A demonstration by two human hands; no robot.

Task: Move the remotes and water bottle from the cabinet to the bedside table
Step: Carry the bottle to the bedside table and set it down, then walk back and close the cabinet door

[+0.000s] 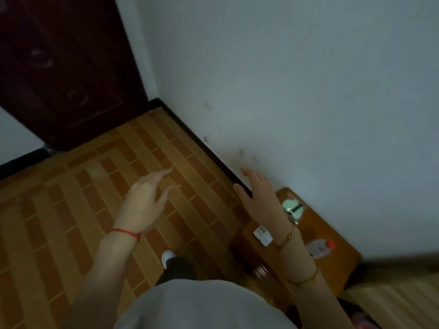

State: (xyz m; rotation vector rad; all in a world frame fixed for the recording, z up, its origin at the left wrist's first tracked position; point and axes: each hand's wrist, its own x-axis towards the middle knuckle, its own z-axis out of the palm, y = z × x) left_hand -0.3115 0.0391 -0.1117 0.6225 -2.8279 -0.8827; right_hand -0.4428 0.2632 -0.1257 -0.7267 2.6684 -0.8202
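Both hands empty, fingers spread and relaxed: left hand (145,200) over tiled floor (71,210), right hand (259,198) above near edge of wooden bedside table (332,269). Water bottle (320,248) lies on its side on table, red cap toward wall. White remote (262,236) near table's front edge, partly behind right wrist. Pale green object (292,206) at table's far end, too blurred to identify

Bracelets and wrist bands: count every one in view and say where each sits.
3. A red string band circles the left wrist. A gold bracelet sits on the right wrist, and a second gold bangle lies further up that forearm. The blur may hide others.
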